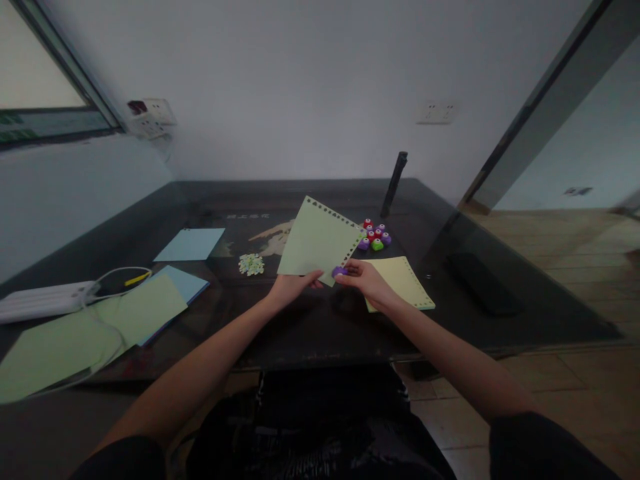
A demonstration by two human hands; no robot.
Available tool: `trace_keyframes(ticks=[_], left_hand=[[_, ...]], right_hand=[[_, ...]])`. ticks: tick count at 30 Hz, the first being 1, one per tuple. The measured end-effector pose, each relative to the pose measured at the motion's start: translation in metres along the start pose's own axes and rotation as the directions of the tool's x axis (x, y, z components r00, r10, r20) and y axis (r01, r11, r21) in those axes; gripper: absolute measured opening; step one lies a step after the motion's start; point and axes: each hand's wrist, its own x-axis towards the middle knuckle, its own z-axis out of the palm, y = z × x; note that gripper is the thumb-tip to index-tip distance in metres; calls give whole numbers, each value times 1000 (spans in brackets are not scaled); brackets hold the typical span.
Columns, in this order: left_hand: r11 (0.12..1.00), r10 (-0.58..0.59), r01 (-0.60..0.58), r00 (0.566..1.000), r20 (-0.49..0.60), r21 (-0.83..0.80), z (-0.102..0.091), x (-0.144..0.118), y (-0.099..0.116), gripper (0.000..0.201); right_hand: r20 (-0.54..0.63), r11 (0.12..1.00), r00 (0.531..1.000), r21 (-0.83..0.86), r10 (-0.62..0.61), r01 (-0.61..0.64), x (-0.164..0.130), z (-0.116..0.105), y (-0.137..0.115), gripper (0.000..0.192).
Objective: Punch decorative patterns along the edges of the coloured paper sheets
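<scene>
My left hand point(295, 285) grips a pale green sheet of paper point(317, 240) by its lower edge and holds it tilted above the dark table. Small holes run along two of the sheet's edges. A small purple paper punch point(339, 271) is pinched in my right hand point(367, 280), against the sheet's lower right corner. Whether its slot is over the paper edge is too small to tell. Behind the sheet's right side sits a cluster of red, purple and green punches point(377, 245). Beside my right hand lies a stack of yellow paper point(406, 280) with holed edges.
A heap of small paper cut-outs point(251, 264) lies left of my hands. Further left are a light blue sheet point(193, 244), green sheets point(145, 310) and a white power strip point(45, 301) with a cable. A black upright stick point(395, 183) stands at the back; a dark flat object point(483, 285) lies right.
</scene>
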Motion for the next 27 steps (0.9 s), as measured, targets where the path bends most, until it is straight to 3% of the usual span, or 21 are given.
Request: trace_keyframes(ticks=[27], left_hand=[[999,10,-12,999,32,53,0,2,-4,27]], right_hand=[[-12,999,999,-22,-44,44,0,0,-1,28]])
